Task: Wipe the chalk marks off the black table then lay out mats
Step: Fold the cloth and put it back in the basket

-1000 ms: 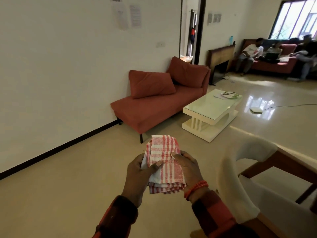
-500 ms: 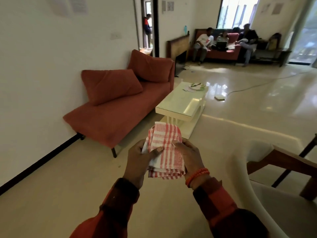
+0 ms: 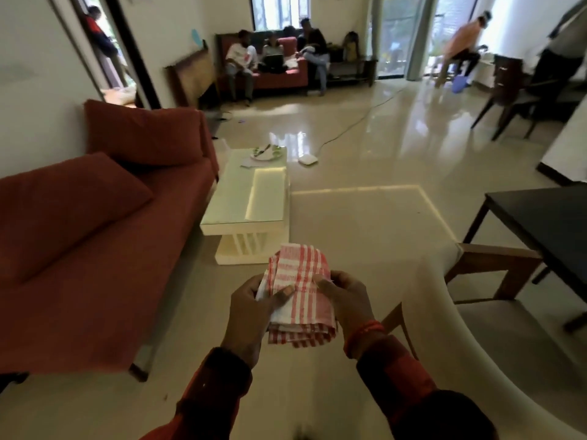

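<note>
Both hands are holding a folded red-and-white checked cloth (image 3: 298, 293) out in front of the body, above the floor. The left hand (image 3: 251, 312) is clamping it with the thumb lying across the top, and the right hand (image 3: 346, 300) is pinching the other edge, so each grip is grasping the cloth. The black bench (image 3: 546, 223) is sitting off to the right, well apart from the cloth, with a white-cushioned wooden chair (image 3: 476, 312) just beside it. A red sofa (image 3: 79, 242) and a white coffee table (image 3: 247, 198) are sitting to the left and ahead.
</note>
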